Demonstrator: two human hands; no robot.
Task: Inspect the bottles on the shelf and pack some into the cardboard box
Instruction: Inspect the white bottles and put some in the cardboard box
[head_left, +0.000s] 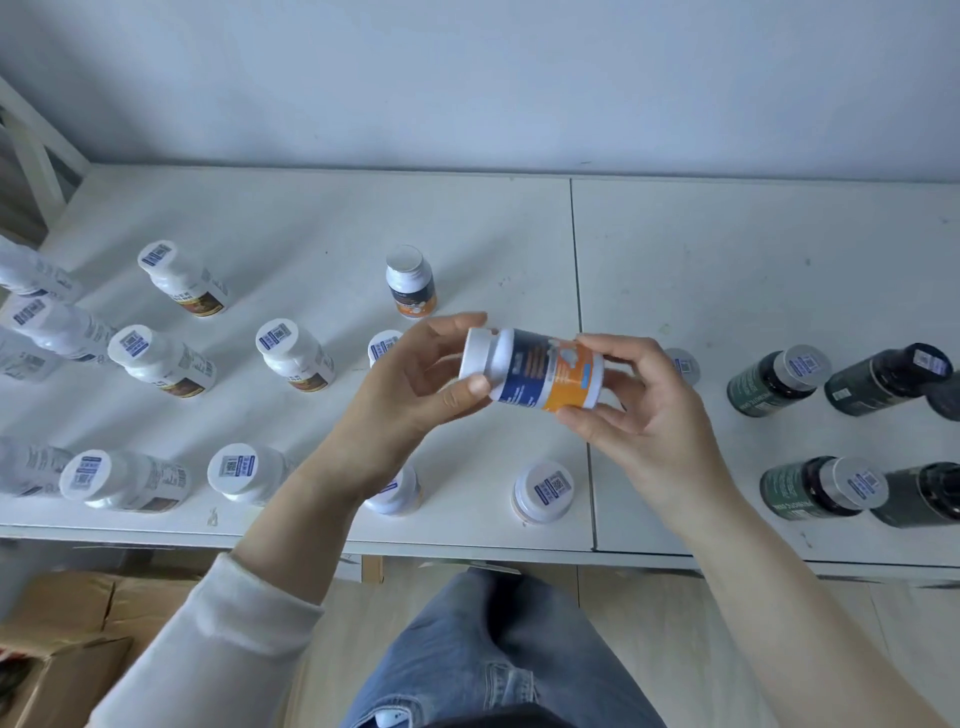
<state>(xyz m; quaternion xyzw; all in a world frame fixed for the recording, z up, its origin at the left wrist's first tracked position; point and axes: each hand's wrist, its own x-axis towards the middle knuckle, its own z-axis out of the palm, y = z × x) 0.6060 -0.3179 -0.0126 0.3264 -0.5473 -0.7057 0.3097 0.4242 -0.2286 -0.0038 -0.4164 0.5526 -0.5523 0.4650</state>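
Head view, steeply down, shelf (519, 218) close

Stockroom: shelved bottles (176, 278), cardboard box (62, 654)

The cardboard box (57, 654) is cut off at the bottom left corner. The left hand (410, 384) hides most of two white bottles (397, 491) behind it. The words on the held bottle (540, 371) are too blurry to read. A dark bottle (945, 397) runs off the right edge.

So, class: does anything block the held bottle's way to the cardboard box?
Nothing visible does. Both the left hand and right hand hold the bottle above the shelf; the cardboard box sits lower left.
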